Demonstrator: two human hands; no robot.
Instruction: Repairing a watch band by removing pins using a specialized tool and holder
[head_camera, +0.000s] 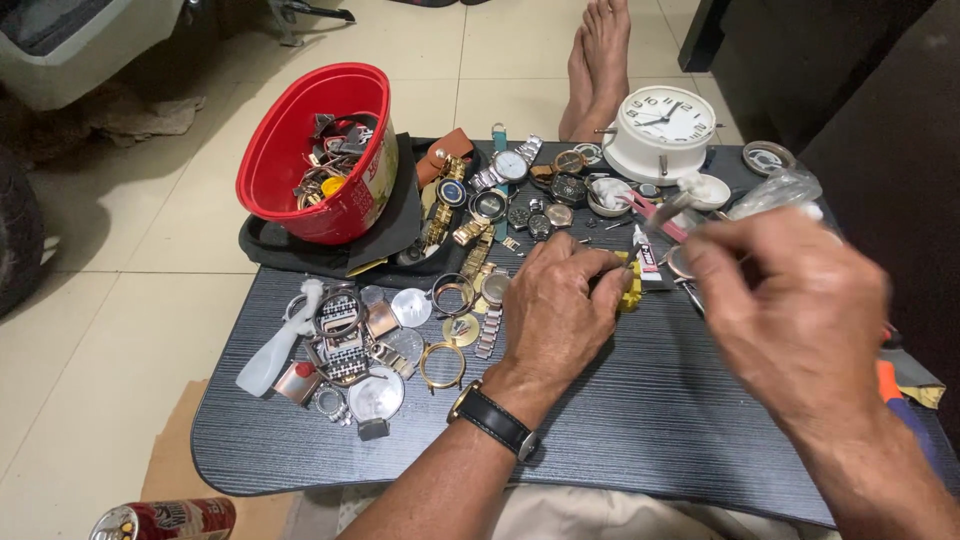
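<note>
both hands are working over the table (620, 440): left hand (560, 310) fingers are curling down, pinching a yellow holder (629, 285); right hand (790, 310) fingers are pressing together on a thin tool (655, 228), blurred.

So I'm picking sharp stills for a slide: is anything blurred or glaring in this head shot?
In the head view, the right hand is motion-blurred, and the thin tool it holds smears toward the yellow holder; the left hand and the red tub are sharp; soft glare sits on the white alarm clock and the round crystals; shadows are faint, light even.
</note>
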